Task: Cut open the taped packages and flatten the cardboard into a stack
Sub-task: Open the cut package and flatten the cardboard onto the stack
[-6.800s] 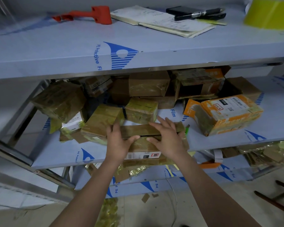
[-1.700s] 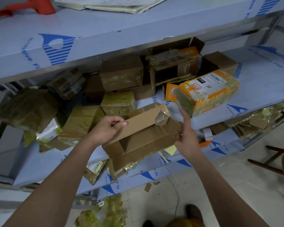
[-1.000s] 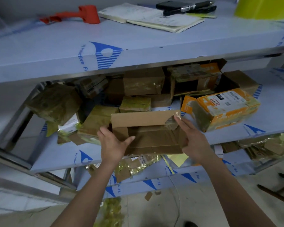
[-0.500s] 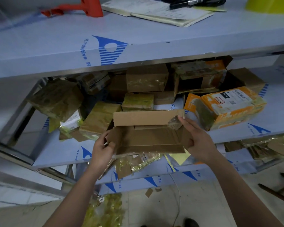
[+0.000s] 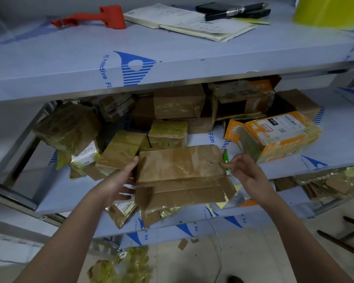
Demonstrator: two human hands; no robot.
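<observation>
The blue-filmed metal middle shelf (image 5: 339, 139) carries a heap of tape-wrapped brown cardboard packages (image 5: 178, 103) along its back and left, with an orange and white printed carton (image 5: 282, 135) lying on its side to the right. At the front edge, nearest the person, lies the flattened brown cardboard box with clear tape across its top panel (image 5: 180, 172); its long axis runs left to right, parallel to the shelf edge, and its lower flap overhangs toward the shelf beneath. The left hand (image 5: 121, 184) is at the box's left end, thumb against the upper left corner and fingers reaching under the panel, so it holds that end. The right hand (image 5: 245, 170) sits just off the box's right end, fingers loosely curled and slightly spread, the fingertips close to the edge; I cannot tell whether they touch it. Between that hand and the box's right end pokes a small green utility knife (image 5: 226, 162), lying on the shelf. The box thus lies between both hands, so pressing it flat looks like the step in hand.
</observation>
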